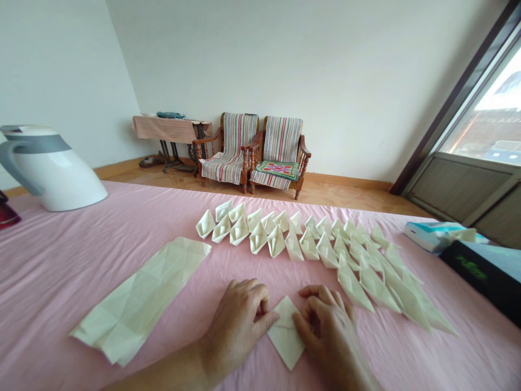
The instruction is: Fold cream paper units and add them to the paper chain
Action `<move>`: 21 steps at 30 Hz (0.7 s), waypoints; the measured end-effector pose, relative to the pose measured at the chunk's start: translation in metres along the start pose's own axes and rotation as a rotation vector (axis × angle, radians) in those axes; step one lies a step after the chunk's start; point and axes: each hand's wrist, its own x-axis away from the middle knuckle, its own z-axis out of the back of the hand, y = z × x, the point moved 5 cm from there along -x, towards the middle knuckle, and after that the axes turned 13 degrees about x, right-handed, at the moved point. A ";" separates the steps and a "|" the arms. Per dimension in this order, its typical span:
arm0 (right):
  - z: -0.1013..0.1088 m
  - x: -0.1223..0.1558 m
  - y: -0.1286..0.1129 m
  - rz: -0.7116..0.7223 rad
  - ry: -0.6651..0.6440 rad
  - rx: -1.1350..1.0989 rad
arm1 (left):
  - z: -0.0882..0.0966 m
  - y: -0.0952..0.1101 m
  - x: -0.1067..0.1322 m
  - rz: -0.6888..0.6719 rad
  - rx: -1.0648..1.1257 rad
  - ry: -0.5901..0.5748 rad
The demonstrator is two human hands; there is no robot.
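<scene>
A small folded paper diamond [287, 336] in pale cream lies on the pink cloth between my hands. My left hand [240, 312] is closed, fingers curled, its thumb tip at the paper's upper left edge. From the other side my right hand [328, 320], also curled, has its thumb on the right edge. Past them stand several folded paper boats [277, 241] in rows, bending toward me on the right. To the left lies a stack of creased paper sheets [140, 296], long and flat, apart from my left hand.
A white and grey jug [75, 174] stands at the far left of the pink-covered table [163, 217]. At the right are a black box [484, 277] and a blue and white tissue pack [431, 234]. Beyond the table are two wooden chairs [279, 155] and a cloth-covered sewing table [171, 129].
</scene>
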 end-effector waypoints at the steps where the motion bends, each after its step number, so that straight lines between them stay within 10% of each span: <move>1: 0.000 0.000 -0.001 -0.003 -0.006 0.006 | 0.000 0.002 0.001 -0.020 0.016 -0.007; 8: 0.001 0.001 0.000 -0.018 -0.007 -0.024 | -0.009 0.015 0.009 -0.297 -0.046 -0.159; 21: 0.000 0.013 0.031 0.051 0.147 0.050 | -0.008 0.016 0.007 -0.337 -0.037 -0.155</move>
